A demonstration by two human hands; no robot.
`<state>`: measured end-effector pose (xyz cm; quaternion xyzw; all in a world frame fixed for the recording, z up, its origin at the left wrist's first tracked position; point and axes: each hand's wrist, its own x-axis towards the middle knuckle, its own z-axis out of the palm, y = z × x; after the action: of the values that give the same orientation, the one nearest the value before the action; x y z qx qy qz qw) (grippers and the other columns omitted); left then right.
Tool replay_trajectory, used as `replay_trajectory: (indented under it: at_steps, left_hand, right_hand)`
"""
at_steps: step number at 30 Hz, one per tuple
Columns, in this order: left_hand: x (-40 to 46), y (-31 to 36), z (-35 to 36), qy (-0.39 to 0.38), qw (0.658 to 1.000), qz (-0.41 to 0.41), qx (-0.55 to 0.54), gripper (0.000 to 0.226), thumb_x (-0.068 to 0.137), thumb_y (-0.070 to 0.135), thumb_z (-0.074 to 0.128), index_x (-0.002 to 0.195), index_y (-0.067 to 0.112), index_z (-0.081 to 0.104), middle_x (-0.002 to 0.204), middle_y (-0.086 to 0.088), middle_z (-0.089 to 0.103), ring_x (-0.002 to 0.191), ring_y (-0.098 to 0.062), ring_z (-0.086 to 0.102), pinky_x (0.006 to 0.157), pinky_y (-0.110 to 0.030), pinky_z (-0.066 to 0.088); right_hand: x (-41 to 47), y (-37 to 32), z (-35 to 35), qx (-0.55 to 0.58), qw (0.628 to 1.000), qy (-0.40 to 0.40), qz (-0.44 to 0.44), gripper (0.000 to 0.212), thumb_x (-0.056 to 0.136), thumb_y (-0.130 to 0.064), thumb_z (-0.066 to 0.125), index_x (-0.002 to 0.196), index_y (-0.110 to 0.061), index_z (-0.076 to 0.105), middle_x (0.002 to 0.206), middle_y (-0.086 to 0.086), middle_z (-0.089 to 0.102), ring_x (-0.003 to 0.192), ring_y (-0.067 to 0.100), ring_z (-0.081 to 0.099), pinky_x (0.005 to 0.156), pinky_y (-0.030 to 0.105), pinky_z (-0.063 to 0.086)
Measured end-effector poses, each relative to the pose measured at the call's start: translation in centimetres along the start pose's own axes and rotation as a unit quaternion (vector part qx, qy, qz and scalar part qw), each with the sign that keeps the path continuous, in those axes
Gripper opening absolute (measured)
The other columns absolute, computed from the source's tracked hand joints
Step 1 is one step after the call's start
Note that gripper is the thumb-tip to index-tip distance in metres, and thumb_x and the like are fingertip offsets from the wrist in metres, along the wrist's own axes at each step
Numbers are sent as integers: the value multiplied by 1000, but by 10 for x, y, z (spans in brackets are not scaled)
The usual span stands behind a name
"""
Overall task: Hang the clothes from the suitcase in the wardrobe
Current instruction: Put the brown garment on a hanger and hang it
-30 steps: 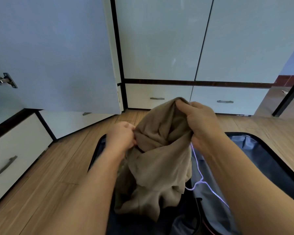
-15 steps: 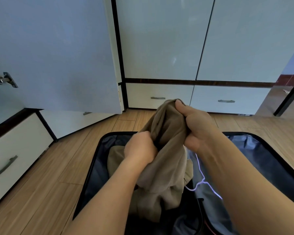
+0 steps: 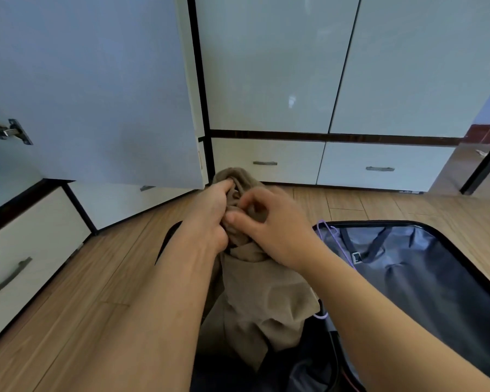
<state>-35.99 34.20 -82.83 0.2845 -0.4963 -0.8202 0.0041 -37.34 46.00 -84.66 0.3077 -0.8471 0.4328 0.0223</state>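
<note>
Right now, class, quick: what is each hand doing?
Left hand: closed, grip on the top of the tan garment.
Right hand: fingers curled into the same garment's bunched top, pinching the cloth.

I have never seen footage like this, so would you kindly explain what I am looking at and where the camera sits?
There is no machine here: a person wears one wide-angle camera on the head, looking forward and down at their own bare arms. The left hand and the right hand both grip a bunched tan garment, whose lower part hangs down over an open dark suitcase lying on the wooden floor. A thin purple hanger shows beside the right wrist; what holds it I cannot tell. Ahead stands a white wardrobe with drawers below, and one wardrobe door stands open on the left.
</note>
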Motion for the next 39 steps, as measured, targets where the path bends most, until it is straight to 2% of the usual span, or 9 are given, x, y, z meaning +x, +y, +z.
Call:
replay_trajectory:
  at_steps: [5, 10, 13, 19, 24, 27, 31, 35, 39]
  left_hand:
    - [-2, 5, -10, -20, 998, -32, -53, 26, 92, 31, 59, 98, 7, 68, 86, -15, 71, 79, -30, 68, 67, -41, 56]
    - [6, -9, -15, 56, 993, 55, 83, 50, 76, 21, 79, 121, 7, 60, 111, -12, 66, 100, -28, 64, 91, -44, 53]
    - [6, -7, -17, 240, 840, 271, 405, 51, 79, 36, 77, 123, 23, 55, 116, -3, 52, 102, -18, 52, 80, -27, 47]
    - [-9, -8, 4, -97, 812, 248, 519, 38, 80, 27, 75, 117, 29, 66, 105, 10, 68, 97, -7, 63, 90, -33, 53]
    - [3, -26, -2, -83, 739, 129, 656, 41, 83, 19, 70, 122, 24, 60, 113, 1, 64, 101, -18, 59, 82, -29, 50]
    - [10, -29, -18, -61, 818, 111, 561, 12, 91, 22, 63, 98, 23, 72, 98, 0, 70, 92, -17, 64, 74, -30, 53]
    - [14, -26, -22, -63, 917, 156, 360, 26, 92, 7, 59, 101, 28, 73, 100, 6, 71, 97, -12, 64, 71, -21, 52]
    - [7, -26, -14, -96, 956, 167, 222, 41, 89, -13, 50, 89, 17, 77, 105, 0, 73, 102, -15, 67, 80, -28, 56]
    - [9, -24, -15, -65, 979, 142, 131, 40, 85, -16, 41, 97, 6, 72, 106, -15, 70, 101, -25, 66, 86, -37, 56]
  right_hand:
    - [-10, 28, -3, -117, 971, -187, 93, 58, 85, -25, 67, 139, -25, 46, 132, 1, 55, 119, 21, 52, 97, 27, 43]
    - [-6, 34, -4, 35, 976, 12, 216, 39, 82, 3, 52, 107, -24, 65, 109, 5, 63, 98, 24, 59, 83, 32, 51]
    - [-3, 35, -20, 304, 898, 95, 305, 40, 81, 14, 44, 90, -18, 67, 90, 7, 61, 76, 19, 55, 64, 29, 50]
    - [-3, 26, -28, 600, 731, 121, 302, 44, 76, 20, 27, 84, -7, 61, 83, 13, 61, 74, 24, 57, 69, 33, 51]
    - [-7, 30, -31, 648, 675, 149, 320, 38, 82, 12, 31, 89, -9, 62, 86, 13, 58, 75, 25, 56, 69, 37, 55]
    - [-13, 41, -32, 566, 737, 182, 321, 15, 90, -17, 54, 80, -9, 62, 77, 8, 59, 67, 19, 58, 64, 32, 52]
    - [-16, 53, -19, 84, 963, 51, 251, 42, 73, -52, 74, 83, -16, 57, 85, -2, 61, 81, 16, 56, 68, 27, 44]
    - [-9, 51, -7, -33, 962, -38, 269, 43, 73, -45, 77, 100, -18, 60, 105, 1, 58, 97, 20, 56, 82, 32, 48]
    - [-10, 45, -13, 173, 954, 31, 242, 19, 74, -23, 81, 76, -13, 65, 87, 4, 68, 85, 21, 63, 78, 35, 54]
